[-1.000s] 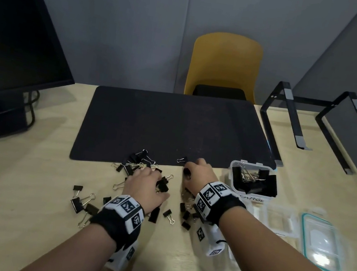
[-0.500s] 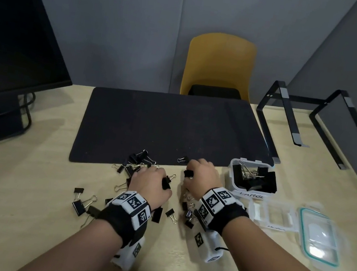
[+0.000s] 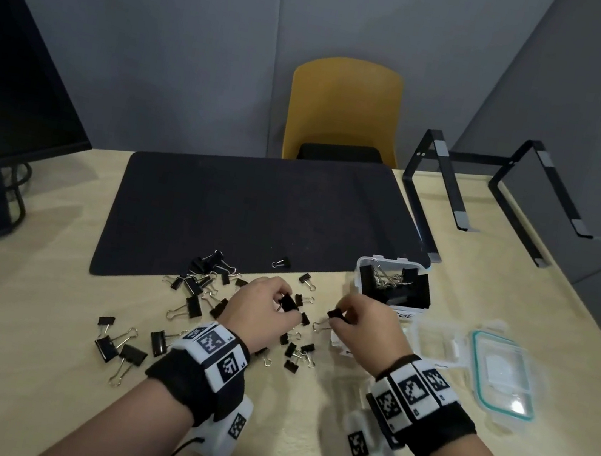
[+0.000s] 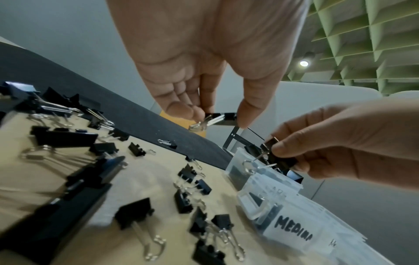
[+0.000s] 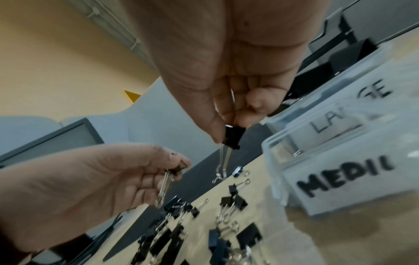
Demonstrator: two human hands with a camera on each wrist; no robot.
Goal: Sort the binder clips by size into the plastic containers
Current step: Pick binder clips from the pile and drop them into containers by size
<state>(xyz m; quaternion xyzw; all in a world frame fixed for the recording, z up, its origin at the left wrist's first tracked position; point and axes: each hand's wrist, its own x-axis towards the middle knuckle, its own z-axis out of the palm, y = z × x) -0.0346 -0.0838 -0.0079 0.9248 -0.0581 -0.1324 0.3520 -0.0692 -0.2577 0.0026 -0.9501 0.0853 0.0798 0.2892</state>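
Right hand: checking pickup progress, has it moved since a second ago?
Yes. The right hand rose off the table, pinching a binder clip nearer than the mat edge.

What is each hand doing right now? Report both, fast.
Left hand: pinching a binder clip, lifted off the table.
Right hand: pinching another binder clip, also lifted.

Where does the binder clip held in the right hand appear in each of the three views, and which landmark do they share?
Head: the clip is just right of centre, pinched by the right hand.
Left wrist: the clip is at the right, above the containers.
Right wrist: the clip is at centre, hanging from the fingertips.
Shared landmark: the LARGE container.
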